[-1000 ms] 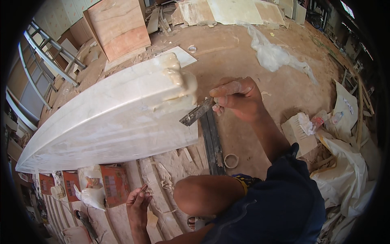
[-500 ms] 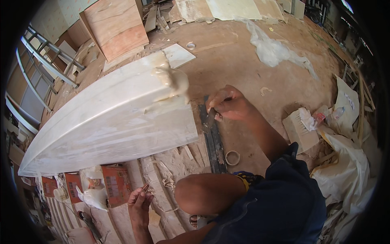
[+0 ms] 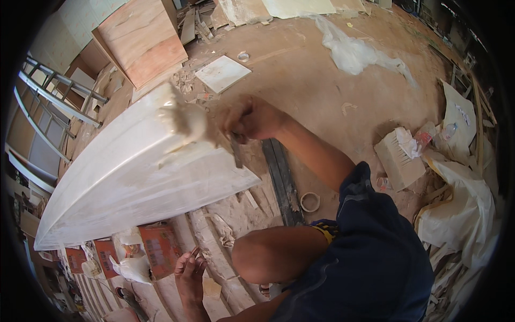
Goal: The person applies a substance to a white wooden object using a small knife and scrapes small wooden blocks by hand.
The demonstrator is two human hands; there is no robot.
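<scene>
A long white curved piece (image 3: 123,155), shaped like a boat hull, lies across the left, its end pointing at my right hand. Thick glossy cream paste (image 3: 182,121) is lumped over that end's upper edge. Beside the paste is my right hand (image 3: 249,119), fingers closed and blurred by motion, around a dark flat tool (image 3: 236,153); its exact kind is unclear, and it reaches down along the piece's end. My left hand (image 3: 190,267) is low beside my knee, thumb and fingers pinched around a small brownish thing (image 3: 195,251) I cannot make out.
Orange-red boxes (image 3: 159,249) stand below the white piece. A dark bar (image 3: 282,180) and a tape roll (image 3: 310,202) lie on the floor. At the right are a carton (image 3: 399,158) and plastic sheeting (image 3: 456,204). A ladder (image 3: 59,96) leans at left; a white board (image 3: 222,74) lies beyond.
My right hand has moved left and slightly up with the dark tool, from over the dark bar to the pasted end. My left hand keeps its pinch. The view has shifted a little.
</scene>
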